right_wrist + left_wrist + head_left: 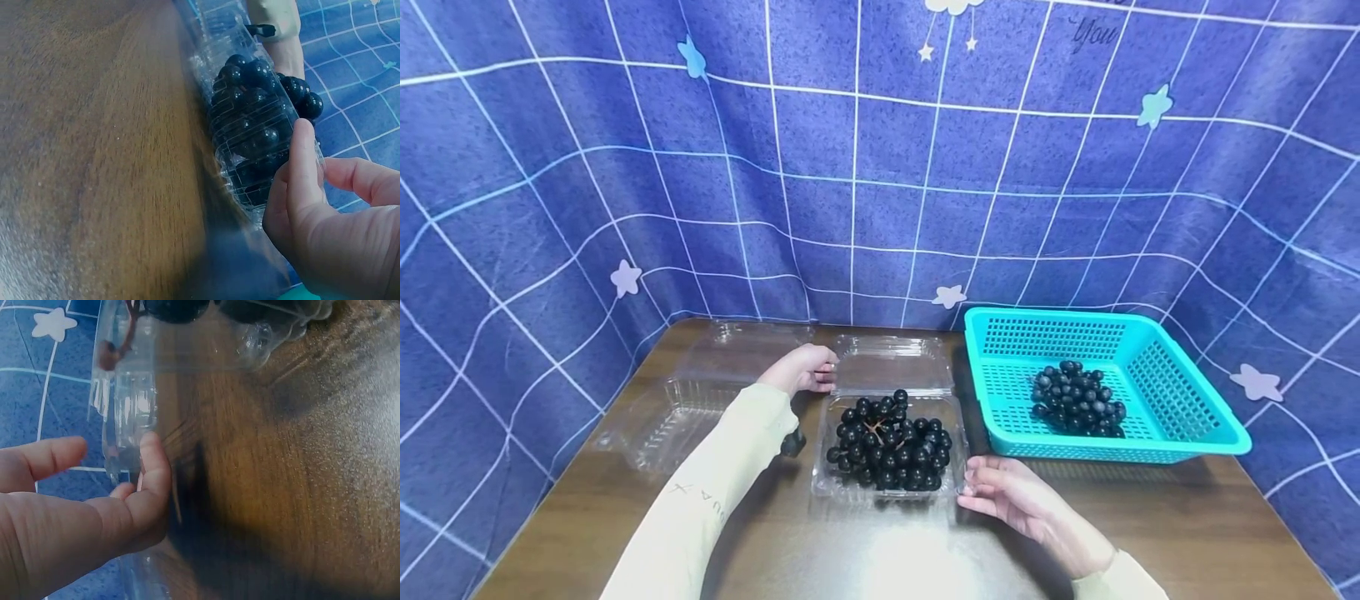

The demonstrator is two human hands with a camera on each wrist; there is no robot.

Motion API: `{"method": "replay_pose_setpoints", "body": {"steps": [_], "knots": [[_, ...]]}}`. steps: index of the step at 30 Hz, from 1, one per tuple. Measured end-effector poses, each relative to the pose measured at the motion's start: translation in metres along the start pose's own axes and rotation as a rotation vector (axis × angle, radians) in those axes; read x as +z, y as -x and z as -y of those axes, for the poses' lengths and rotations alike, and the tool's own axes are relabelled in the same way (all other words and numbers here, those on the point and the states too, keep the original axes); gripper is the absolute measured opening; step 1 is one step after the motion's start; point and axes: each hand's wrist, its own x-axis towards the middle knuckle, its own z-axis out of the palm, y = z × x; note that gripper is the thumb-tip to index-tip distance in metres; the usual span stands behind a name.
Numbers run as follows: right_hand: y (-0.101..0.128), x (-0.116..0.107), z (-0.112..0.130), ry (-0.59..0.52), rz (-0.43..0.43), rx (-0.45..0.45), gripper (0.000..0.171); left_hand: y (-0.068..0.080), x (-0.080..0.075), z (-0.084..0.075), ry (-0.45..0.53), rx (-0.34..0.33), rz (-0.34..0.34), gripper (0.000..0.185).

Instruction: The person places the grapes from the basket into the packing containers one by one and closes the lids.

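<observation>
A clear plastic clamshell box [822,479] stands on the table with its lid [891,367] folded back away from me. Dark grapes on brown stems [891,446] fill its base and rise above the rim. At the lid's left edge is my left hand [808,369]; in the left wrist view its fingers [156,475] reach the clear edge while the thumb stands apart. My right hand [1003,496] pinches the box's front right corner, fingers [304,162] along the outer wall and thumb at the rim.
A turquoise plastic basket [1112,450] at the right holds another bunch of dark grapes [1075,400]. Another clear clamshell box [677,417] lies open at the left, partly behind my left sleeve [722,467]. A blue patterned cloth [880,208] hangs behind the table [1150,517].
</observation>
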Motion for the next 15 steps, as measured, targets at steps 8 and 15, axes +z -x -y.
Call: {"method": "replay_pose_setpoints", "body": {"steps": [8, 15], "knots": [[0.002, 0.001, 0.000, -0.005, 0.006, -0.004, 0.015, -0.073, -0.025, 0.030, 0.005, 0.063, 0.080, 0.018], [0.001, -0.001, -0.001, -0.018, 0.018, -0.013, 0.015, -0.025, -0.007, 0.010, -0.069, 0.055, 0.031, 0.052]]}}
